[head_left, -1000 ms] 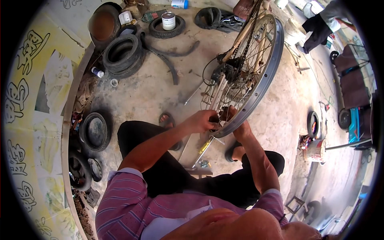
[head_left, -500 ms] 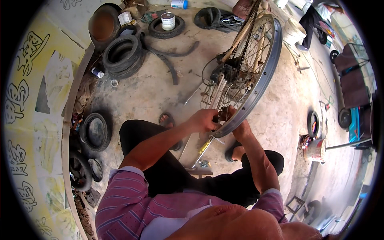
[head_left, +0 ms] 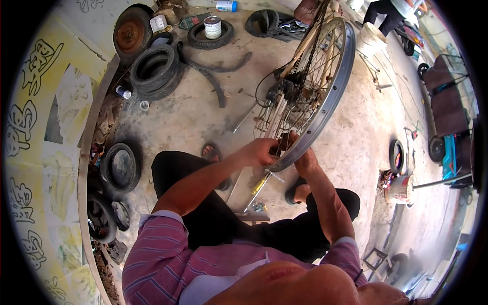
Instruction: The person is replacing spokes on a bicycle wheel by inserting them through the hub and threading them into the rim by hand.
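Observation:
A bare bicycle wheel rim [head_left: 333, 104] with spokes stands raised before me, without a tyre. Its hub, chain and gear parts [head_left: 291, 87] sit on the left side of the wheel. At the rim's lower end, my left hand [head_left: 260, 151] is closed with bent fingertips against its inner side; what they pinch is hidden. My right hand [head_left: 305, 160] wraps the rim from the right, with fingers reaching over to the spoke side. Just below the rim, a tool with a yellow handle [head_left: 260, 185] lies by my feet.
Stacked tyres [head_left: 155, 68], a tyre with a paint can [head_left: 213, 27] on it and cut rubber strips [head_left: 216, 86] lie left and ahead. A white bucket [head_left: 371, 40] stands far right, near another person [head_left: 389, 15]. Another bucket [head_left: 399, 189] is at right.
Both hands stay at the rim's lower end, with only slight finger shifts. The person in the background has moved farther away and left, uncovering more of a parked vehicle.

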`<state>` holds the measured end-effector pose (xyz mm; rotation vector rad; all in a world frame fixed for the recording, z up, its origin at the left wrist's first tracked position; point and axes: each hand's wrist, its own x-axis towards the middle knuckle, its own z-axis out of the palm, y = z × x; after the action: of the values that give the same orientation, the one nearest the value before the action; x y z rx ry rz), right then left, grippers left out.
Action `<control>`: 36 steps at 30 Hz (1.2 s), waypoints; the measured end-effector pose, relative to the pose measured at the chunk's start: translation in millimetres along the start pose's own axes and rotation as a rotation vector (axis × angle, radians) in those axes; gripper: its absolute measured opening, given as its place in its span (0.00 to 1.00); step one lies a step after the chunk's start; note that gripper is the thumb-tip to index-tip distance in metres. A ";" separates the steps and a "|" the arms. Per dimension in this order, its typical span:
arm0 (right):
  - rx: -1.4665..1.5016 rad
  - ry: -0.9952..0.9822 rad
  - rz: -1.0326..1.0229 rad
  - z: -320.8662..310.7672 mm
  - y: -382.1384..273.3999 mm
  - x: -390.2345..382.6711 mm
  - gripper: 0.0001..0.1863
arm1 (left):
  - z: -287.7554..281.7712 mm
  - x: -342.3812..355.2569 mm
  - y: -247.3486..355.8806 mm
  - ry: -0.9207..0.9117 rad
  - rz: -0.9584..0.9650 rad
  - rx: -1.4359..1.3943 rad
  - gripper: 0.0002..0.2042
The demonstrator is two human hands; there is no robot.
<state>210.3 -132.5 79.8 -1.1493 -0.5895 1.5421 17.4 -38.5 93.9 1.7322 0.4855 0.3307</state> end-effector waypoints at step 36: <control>0.046 0.079 0.030 6.2 -16.9 -0.6 0.22 | -27.4 -0.3 13.0 -0.385 -0.247 -0.522 0.23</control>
<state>212.4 -126.7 96.7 -1.1833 -0.4833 1.5206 6.1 -17.4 112.5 1.1723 0.2911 -0.0569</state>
